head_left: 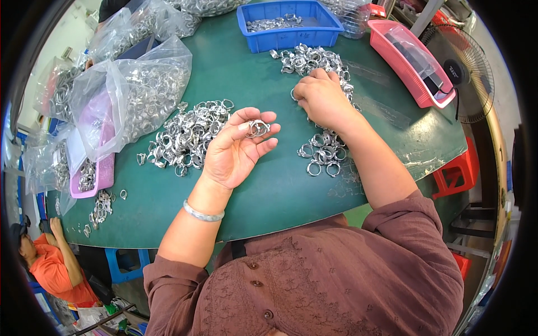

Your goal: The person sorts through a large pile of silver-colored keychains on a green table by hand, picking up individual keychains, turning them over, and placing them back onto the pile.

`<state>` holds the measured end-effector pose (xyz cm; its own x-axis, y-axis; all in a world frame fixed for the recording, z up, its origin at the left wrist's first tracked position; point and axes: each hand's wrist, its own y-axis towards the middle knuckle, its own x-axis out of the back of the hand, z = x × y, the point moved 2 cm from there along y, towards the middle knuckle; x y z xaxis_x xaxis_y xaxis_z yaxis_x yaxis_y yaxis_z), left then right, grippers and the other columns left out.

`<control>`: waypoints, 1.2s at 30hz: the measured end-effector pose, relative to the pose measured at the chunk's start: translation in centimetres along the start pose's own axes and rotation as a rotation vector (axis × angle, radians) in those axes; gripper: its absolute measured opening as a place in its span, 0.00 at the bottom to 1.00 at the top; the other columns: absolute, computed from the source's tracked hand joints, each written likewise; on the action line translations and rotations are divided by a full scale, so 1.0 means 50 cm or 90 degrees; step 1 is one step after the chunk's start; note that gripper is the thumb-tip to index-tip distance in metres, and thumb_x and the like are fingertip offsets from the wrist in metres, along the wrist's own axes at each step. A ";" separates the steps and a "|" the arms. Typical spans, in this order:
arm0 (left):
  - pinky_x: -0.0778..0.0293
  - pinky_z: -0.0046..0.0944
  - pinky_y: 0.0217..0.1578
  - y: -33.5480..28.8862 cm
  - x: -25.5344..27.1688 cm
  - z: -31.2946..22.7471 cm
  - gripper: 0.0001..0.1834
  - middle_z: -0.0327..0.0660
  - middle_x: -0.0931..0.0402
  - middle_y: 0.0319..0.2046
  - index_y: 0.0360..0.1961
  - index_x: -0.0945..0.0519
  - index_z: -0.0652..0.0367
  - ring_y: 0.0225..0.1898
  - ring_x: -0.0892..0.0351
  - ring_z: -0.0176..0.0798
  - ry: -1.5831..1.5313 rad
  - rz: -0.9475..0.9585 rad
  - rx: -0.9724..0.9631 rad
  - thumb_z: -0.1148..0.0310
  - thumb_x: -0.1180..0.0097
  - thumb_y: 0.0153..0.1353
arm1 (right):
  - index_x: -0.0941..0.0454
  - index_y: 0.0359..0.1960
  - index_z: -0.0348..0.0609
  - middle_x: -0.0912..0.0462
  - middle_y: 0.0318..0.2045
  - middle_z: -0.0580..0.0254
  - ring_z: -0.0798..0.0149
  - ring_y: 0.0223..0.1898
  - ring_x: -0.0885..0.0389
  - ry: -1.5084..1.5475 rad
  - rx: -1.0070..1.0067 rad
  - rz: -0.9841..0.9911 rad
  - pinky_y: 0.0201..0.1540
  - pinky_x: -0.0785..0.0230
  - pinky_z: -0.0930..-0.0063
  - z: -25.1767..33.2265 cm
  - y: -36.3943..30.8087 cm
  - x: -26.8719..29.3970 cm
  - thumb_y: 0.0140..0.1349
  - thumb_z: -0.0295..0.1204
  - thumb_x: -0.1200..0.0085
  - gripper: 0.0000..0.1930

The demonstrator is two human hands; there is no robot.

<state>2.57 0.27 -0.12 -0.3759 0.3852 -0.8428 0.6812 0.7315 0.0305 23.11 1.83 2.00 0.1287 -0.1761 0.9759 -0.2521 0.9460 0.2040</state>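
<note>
Silver-coloured metal rings lie in loose heaps on the green table. My left hand (238, 147), palm up with curled fingers, holds a silver ring (258, 129) between thumb and fingers; whether there is more than one I cannot tell. Just left of that hand spreads a large ring pile (188, 134). My right hand (324, 99) is palm down over another ring heap (314, 59), its fingers bent together. A ring (293, 94) shows at the tips of its thumb and forefinger, seemingly pinched. Below that wrist lies a smaller ring group (325, 152).
A blue tray (291, 40) with rings stands at the back, a pink basket (412, 64) and a fan (462, 73) at the right. Clear bags of rings (151, 92) and a lilac basket (105, 173) crowd the left. A person in orange (59, 271) sits beyond the table's left edge.
</note>
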 end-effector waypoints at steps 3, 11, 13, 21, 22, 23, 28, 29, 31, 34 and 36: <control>0.28 0.43 0.47 -0.002 0.013 -0.001 0.16 0.49 0.28 0.44 0.48 0.30 0.62 0.49 0.28 0.49 -0.006 0.012 0.010 0.70 0.52 0.58 | 0.21 0.32 0.46 0.23 0.35 0.67 0.60 0.44 0.31 -0.005 0.020 0.000 0.47 0.41 0.63 0.007 -0.001 -0.002 0.47 0.26 0.44 0.08; 0.25 0.34 0.37 -0.003 0.000 0.001 0.14 0.43 0.26 0.38 0.46 0.28 0.62 0.41 0.24 0.40 0.120 -0.096 0.004 0.74 0.52 0.58 | 0.21 0.29 0.45 0.25 0.33 0.64 0.60 0.42 0.30 0.035 0.047 0.027 0.47 0.40 0.65 -0.002 0.000 -0.003 0.48 0.25 0.45 0.06; 0.25 0.33 0.35 -0.003 -0.010 0.002 0.14 0.42 0.25 0.38 0.46 0.28 0.62 0.40 0.24 0.39 0.161 -0.140 -0.008 0.75 0.51 0.58 | 0.21 0.28 0.42 0.25 0.33 0.63 0.58 0.40 0.29 0.089 0.082 -0.030 0.45 0.37 0.66 0.000 -0.001 0.001 0.48 0.23 0.44 0.05; 0.33 0.26 0.25 -0.004 -0.013 -0.004 0.14 0.37 0.26 0.29 0.46 0.29 0.62 0.29 0.27 0.31 0.253 -0.197 -0.010 0.66 0.51 0.62 | 0.23 0.31 0.37 0.26 0.36 0.61 0.66 0.38 0.26 0.636 0.225 -0.024 0.41 0.33 0.75 0.047 -0.008 0.039 0.50 0.19 0.45 0.06; 0.33 0.27 0.23 -0.003 -0.013 0.000 0.16 0.37 0.26 0.29 0.44 0.28 0.62 0.26 0.28 0.30 0.293 -0.208 0.006 0.61 0.53 0.64 | 0.23 0.30 0.38 0.26 0.36 0.61 0.66 0.38 0.26 0.671 0.239 -0.018 0.41 0.33 0.75 0.054 -0.010 0.042 0.50 0.19 0.45 0.06; 0.33 0.27 0.23 -0.005 -0.014 0.000 0.16 0.37 0.26 0.29 0.44 0.28 0.62 0.26 0.28 0.30 0.293 -0.209 0.004 0.61 0.53 0.64 | 0.23 0.30 0.38 0.26 0.36 0.61 0.66 0.38 0.26 0.707 0.254 -0.011 0.41 0.33 0.74 0.060 -0.013 0.045 0.50 0.18 0.45 0.06; 0.32 0.26 0.23 -0.007 -0.026 0.002 0.16 0.38 0.26 0.30 0.40 0.25 0.60 0.26 0.28 0.31 0.257 -0.164 0.080 0.57 0.56 0.65 | 0.23 0.30 0.37 0.26 0.38 0.59 0.64 0.38 0.25 0.692 0.291 -0.016 0.42 0.31 0.73 0.070 -0.019 0.047 0.49 0.16 0.46 0.06; 0.32 0.26 0.24 -0.007 -0.027 0.004 0.16 0.38 0.26 0.31 0.40 0.25 0.59 0.26 0.28 0.31 0.245 -0.150 0.082 0.57 0.55 0.64 | 0.23 0.30 0.37 0.26 0.38 0.59 0.64 0.38 0.25 0.692 0.299 -0.022 0.42 0.31 0.73 0.067 -0.021 0.047 0.49 0.16 0.46 0.06; 0.32 0.26 0.24 -0.010 -0.024 0.006 0.14 0.36 0.26 0.31 0.40 0.25 0.58 0.27 0.28 0.30 0.239 -0.145 0.075 0.59 0.51 0.62 | 0.23 0.30 0.39 0.25 0.38 0.58 0.62 0.39 0.24 0.704 0.301 -0.026 0.42 0.32 0.73 0.071 -0.017 0.049 0.49 0.17 0.46 0.07; 0.35 0.24 0.23 -0.008 -0.025 0.005 0.10 0.34 0.26 0.30 0.39 0.25 0.57 0.26 0.29 0.27 0.256 -0.177 0.011 0.63 0.49 0.61 | 0.24 0.29 0.39 0.24 0.39 0.58 0.64 0.40 0.25 0.720 0.262 -0.026 0.42 0.32 0.73 0.079 -0.021 0.051 0.50 0.18 0.46 0.05; 0.35 0.24 0.23 -0.007 -0.027 -0.001 0.10 0.34 0.26 0.30 0.39 0.25 0.58 0.26 0.29 0.26 0.309 -0.198 -0.038 0.64 0.49 0.61 | 0.25 0.33 0.38 0.24 0.40 0.59 0.68 0.38 0.25 0.780 0.188 -0.010 0.38 0.31 0.75 0.074 -0.020 0.044 0.54 0.20 0.49 0.05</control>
<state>2.80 -0.47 1.03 -0.8072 0.3508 -0.4747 0.4617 0.8763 -0.1375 20.09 -0.51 4.22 0.8969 0.3306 0.2937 -0.4268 0.8210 0.3792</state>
